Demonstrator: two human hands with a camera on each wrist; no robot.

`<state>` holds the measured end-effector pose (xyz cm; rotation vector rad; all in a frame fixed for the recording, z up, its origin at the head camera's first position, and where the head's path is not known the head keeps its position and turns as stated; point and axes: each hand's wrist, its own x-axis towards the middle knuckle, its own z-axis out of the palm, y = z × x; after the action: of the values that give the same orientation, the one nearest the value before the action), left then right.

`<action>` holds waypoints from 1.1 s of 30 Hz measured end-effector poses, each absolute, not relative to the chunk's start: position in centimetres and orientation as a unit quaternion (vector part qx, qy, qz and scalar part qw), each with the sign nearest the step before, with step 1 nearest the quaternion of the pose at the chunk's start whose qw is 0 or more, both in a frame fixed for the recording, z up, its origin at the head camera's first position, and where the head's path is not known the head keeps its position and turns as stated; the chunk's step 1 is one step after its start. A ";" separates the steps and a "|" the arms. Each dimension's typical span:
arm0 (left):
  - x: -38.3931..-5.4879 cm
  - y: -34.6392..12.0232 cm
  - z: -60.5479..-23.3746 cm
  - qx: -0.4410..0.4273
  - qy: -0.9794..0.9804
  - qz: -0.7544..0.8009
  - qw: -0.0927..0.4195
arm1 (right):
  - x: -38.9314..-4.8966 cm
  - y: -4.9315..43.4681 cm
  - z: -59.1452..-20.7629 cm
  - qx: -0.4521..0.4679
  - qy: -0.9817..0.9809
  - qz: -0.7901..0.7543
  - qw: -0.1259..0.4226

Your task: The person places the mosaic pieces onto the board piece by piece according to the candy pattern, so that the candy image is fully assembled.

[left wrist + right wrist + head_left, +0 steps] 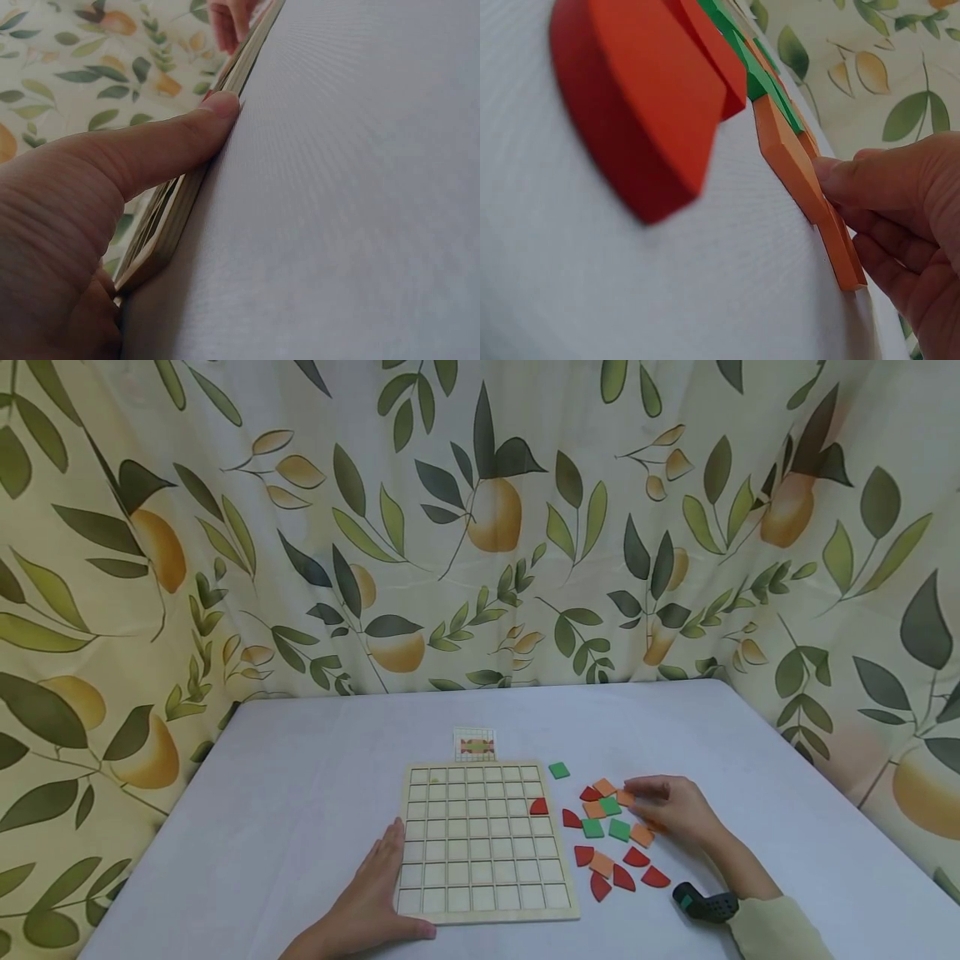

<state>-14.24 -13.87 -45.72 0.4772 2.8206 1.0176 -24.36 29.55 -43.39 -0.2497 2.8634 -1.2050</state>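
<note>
A wooden grid board (487,916) lies on the table, with one red quarter-circle piece (539,807) in a cell near its right edge. My left hand (367,893) rests at the board's near left corner, fingers straight along the left side. In the left wrist view its thumb (180,142) presses against the frame. To the right of the board, my right hand (678,810) pinches an orange square tile (625,798) at the edge of the loose pieces. Another orange tile (840,247) shows below its fingers in the right wrist view.
Several red quarter-circles (623,877), green squares (593,828) and orange squares (602,863) lie scattered right of the board. One green square (558,770) sits apart near the far right corner. A pattern card (475,745) lies behind the board. A printed curtain (480,610) surrounds the table.
</note>
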 end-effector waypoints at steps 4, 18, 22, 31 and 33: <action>-14.2 -13.8 -45.6 0.157 0.928 0.335 0.053 | -24.3 29.6 -43.4 -0.077 0.920 -0.384 0.013; -14.2 -14.0 -45.6 0.159 0.926 0.340 0.048 | -24.5 28.7 -42.6 -0.090 0.922 -0.376 -0.006; -14.2 -14.0 -45.7 0.162 0.925 0.340 0.046 | -24.5 27.8 -42.5 -0.092 0.920 -0.380 -0.009; -14.2 -14.0 -45.9 0.168 0.924 0.342 0.043 | -24.3 25.8 -42.8 -0.100 0.914 -0.393 0.002; -14.2 -14.1 -45.9 0.168 0.923 0.343 0.045 | -24.3 25.5 -42.8 -0.101 0.913 -0.396 0.004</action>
<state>-14.23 -14.05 -45.92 0.5124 2.8206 1.0477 -24.27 25.52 -42.83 -0.3176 2.8595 -1.2413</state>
